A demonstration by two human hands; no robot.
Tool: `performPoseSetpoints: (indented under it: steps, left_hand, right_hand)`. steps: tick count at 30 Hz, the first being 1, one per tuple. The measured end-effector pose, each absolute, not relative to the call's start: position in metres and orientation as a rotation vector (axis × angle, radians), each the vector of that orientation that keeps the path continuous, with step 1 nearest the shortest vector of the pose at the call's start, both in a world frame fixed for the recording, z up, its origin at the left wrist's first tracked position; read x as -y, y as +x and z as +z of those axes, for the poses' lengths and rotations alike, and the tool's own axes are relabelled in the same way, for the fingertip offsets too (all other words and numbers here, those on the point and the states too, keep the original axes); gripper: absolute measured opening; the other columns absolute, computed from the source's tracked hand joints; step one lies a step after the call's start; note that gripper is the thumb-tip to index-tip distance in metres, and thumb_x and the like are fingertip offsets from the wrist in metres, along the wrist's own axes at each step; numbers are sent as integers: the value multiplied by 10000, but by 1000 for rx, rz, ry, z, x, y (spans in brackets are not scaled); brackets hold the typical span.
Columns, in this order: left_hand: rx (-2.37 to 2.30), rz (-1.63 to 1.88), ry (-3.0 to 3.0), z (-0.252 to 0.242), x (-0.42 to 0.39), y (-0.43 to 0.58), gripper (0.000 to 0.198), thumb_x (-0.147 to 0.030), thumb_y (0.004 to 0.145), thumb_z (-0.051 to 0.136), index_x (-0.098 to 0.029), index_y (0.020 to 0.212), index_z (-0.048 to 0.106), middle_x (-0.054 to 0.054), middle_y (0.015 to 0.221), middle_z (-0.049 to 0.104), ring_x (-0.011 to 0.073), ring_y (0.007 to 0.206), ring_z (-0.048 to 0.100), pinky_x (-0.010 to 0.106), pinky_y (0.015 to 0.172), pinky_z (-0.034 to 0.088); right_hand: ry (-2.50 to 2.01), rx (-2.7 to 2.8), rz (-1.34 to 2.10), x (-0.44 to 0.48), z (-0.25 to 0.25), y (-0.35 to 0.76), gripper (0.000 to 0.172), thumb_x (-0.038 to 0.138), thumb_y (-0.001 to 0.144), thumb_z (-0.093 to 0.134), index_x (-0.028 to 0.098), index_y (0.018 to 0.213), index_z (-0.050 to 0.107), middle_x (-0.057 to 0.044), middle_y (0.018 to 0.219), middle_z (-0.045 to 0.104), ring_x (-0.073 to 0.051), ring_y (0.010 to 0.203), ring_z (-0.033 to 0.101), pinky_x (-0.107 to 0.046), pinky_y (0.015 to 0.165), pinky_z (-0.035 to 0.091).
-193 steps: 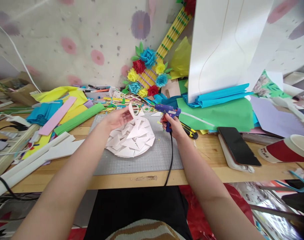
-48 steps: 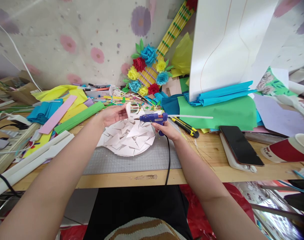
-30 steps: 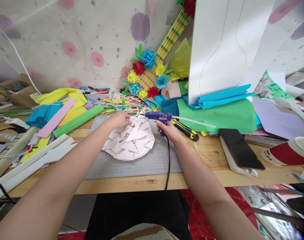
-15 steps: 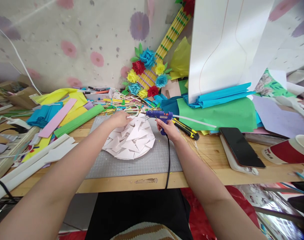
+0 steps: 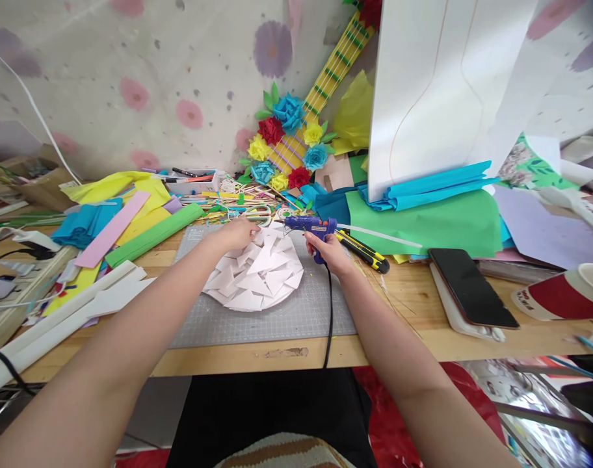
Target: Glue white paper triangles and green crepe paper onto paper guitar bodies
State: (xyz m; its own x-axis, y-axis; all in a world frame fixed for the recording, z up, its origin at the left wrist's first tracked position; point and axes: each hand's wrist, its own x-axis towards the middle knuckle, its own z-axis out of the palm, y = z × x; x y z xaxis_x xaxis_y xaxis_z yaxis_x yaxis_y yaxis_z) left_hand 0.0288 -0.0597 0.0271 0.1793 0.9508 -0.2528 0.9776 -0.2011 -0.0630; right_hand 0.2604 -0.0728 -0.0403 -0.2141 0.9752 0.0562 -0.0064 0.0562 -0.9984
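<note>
A round, domed craft piece made of overlapping white folded paper pieces (image 5: pixel 257 276) lies on a grey cutting mat (image 5: pixel 218 333). My left hand (image 5: pixel 238 234) is at its far left edge, fingers closed on one white paper piece; the fingertips are partly hidden. In my right hand (image 5: pixel 331 252) is a blue hot glue gun (image 5: pixel 310 225), gripped by its handle. Its nozzle points left, just beyond the dome's far right edge. A clear glue stick (image 5: pixel 379 236) sticks out of its back, and a black cord (image 5: pixel 329 318) hangs down from the handle over the table edge.
A yellow and black utility knife (image 5: pixel 365 252) lies right of the glue gun. Scissors (image 5: pixel 258 213) and many thin sticks lie behind the mat. On the right are a phone (image 5: pixel 472 286) and a paper cup (image 5: pixel 564 292). Coloured paper (image 5: pixel 155 234) and a power strip (image 5: pixel 28 296) crowd the left.
My left hand has shifted slightly to the right along the dome's far edge, and the dome has moved a touch right. The right hand and glue gun stay in place.
</note>
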Motion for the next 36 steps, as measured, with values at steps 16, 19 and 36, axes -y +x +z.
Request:
performPoseSetpoints:
  steps: [16, 19, 36]
  left_hand:
    - [-1917, -279, 2158, 30, 56, 29, 429, -237, 773, 541, -276, 1186, 651, 28, 1149, 680, 178, 947, 633, 212, 780, 457]
    - [-1892, -236, 2123, 27, 52, 26, 434, -245, 758, 565, -277, 1182, 650, 17, 1095, 702, 163, 922, 639, 199, 765, 458]
    - [-1932, 425, 2172, 48, 54, 38, 286, -246, 808, 536, -163, 1018, 712, 53, 979, 680, 170, 853, 602, 254, 784, 451]
  right_hand:
    - [-1059, 1390, 1318, 73, -41, 260, 520, 687, 579, 673, 197, 543, 504, 25, 507, 492, -89, 467, 434, -253, 488, 372]
    - [-1056, 1371, 1331, 72, -43, 260, 510, 675, 577, 684, 193, 560, 517, 28, 515, 499, -85, 465, 435, -249, 485, 371]
    - [-1085, 1391, 1352, 74, -41, 257, 483, 688, 595, 666, 209, 646, 619, 2, 534, 549, -92, 443, 393, -265, 441, 378]
